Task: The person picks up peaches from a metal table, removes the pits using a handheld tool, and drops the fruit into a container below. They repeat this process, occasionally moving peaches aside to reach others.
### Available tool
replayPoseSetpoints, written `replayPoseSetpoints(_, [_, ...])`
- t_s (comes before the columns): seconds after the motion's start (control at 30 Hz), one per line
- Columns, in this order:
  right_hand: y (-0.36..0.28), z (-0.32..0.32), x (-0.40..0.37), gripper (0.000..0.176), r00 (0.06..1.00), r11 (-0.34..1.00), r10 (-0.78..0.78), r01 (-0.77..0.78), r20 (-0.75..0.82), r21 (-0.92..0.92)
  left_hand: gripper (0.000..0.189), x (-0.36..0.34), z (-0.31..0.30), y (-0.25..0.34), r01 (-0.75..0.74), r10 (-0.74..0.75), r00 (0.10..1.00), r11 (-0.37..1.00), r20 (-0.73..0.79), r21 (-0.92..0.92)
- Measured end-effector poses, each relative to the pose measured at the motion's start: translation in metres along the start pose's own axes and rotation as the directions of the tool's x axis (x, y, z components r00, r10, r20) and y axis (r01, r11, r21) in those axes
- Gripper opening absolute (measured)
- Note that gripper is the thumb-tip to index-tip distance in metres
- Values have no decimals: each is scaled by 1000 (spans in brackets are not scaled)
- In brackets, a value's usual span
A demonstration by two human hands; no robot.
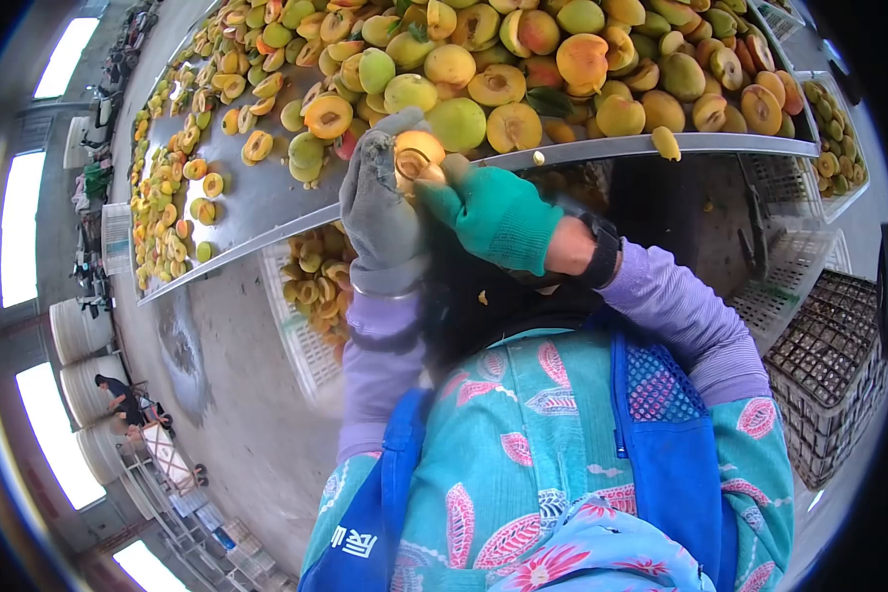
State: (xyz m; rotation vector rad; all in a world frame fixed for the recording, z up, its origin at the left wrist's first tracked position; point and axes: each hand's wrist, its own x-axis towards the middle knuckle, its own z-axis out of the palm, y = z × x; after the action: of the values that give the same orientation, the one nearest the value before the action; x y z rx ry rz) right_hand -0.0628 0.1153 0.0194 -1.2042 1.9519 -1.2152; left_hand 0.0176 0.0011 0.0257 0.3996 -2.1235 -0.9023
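Note:
My left hand (pixel 380 202), in a grey glove, is closed round a cut yellow-orange fruit (pixel 417 158) in front of the table edge. My right hand (pixel 493 212), in a green glove, touches the same fruit from the right with its fingers pressed together. Whatever is between the right fingertips is too small and hidden to name. Just beyond both hands, whole and halved fruits (pixel 451 66) are heaped on the metal table (pixel 257 202).
A white crate (pixel 301 326) holding fruit halves stands below the table at left. At right are a white crate (pixel 784 281), a dark stacked crate (pixel 824 345) and another fruit crate (pixel 834 138). A person (pixel 118 398) is beside a cart (pixel 168 456) at far left.

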Motion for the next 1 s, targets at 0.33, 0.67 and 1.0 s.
replayPoseSetpoints(0.33, [17, 38, -5, 40, 956, 579, 238, -281, 171, 766, 41, -4, 9, 15, 216, -229, 973, 874, 24, -435])
replayPoseSetpoints(0.67, [0, 10, -11, 40, 785, -5, -27, -619, 619, 785, 40, 10, -3, -8, 655, -485, 755, 595, 441, -467])
replayPoseSetpoints(1.0, [9, -2, -35, 35, 696, -391, -520, -709, 495, 587, 37, -44, -74, -27, 448, -791, 570, 73, 221, -891])
